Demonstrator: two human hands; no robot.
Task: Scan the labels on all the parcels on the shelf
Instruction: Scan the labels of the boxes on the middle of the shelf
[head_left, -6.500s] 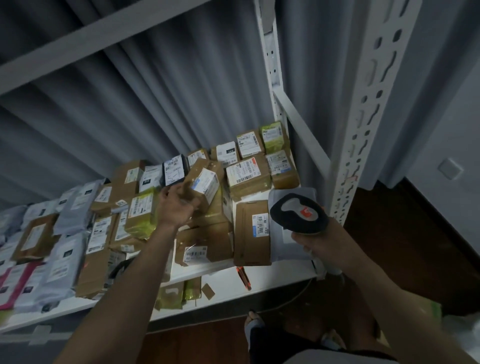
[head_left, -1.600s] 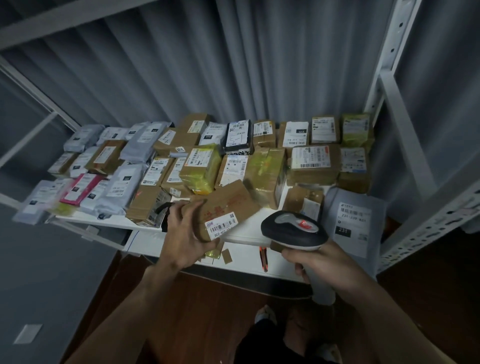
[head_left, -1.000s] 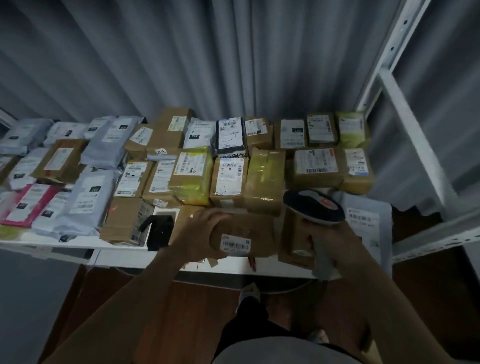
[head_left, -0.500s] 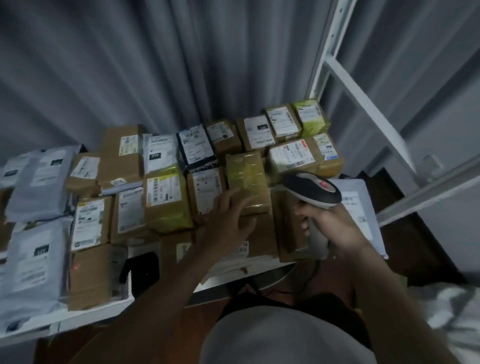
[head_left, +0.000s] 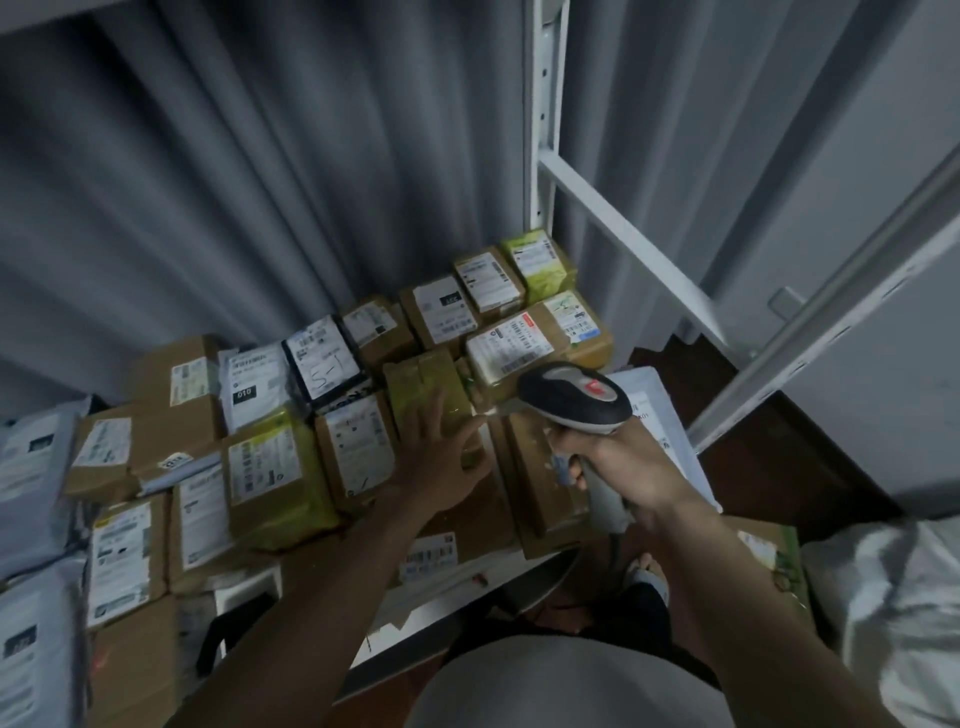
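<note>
Several labelled parcels cover the white shelf (head_left: 498, 574). My left hand (head_left: 434, 457) lies with spread fingers on a brown tape-wrapped parcel (head_left: 423, 387) in the middle of the shelf. My right hand (head_left: 618, 465) grips the handle of a grey and black barcode scanner (head_left: 574, 397) whose head points left, close to that parcel. A flat brown box with a barcode label (head_left: 431, 556) lies at the front edge under my left forearm. A brown box (head_left: 540, 483) stands beside the scanner.
A grey curtain hangs behind the shelf. White slotted uprights (head_left: 543, 114) and a slanted brace (head_left: 623, 239) frame the right side. Grey mailer bags (head_left: 31, 467) lie at the left. A white mailer (head_left: 660, 415) lies right of the scanner. Dark wooden floor (head_left: 779, 467) lies beyond.
My left hand has let go of the flat brown box, now lying at the shelf's front edge, and moved onto the tape-wrapped parcel. The scanner has swung towards that parcel.
</note>
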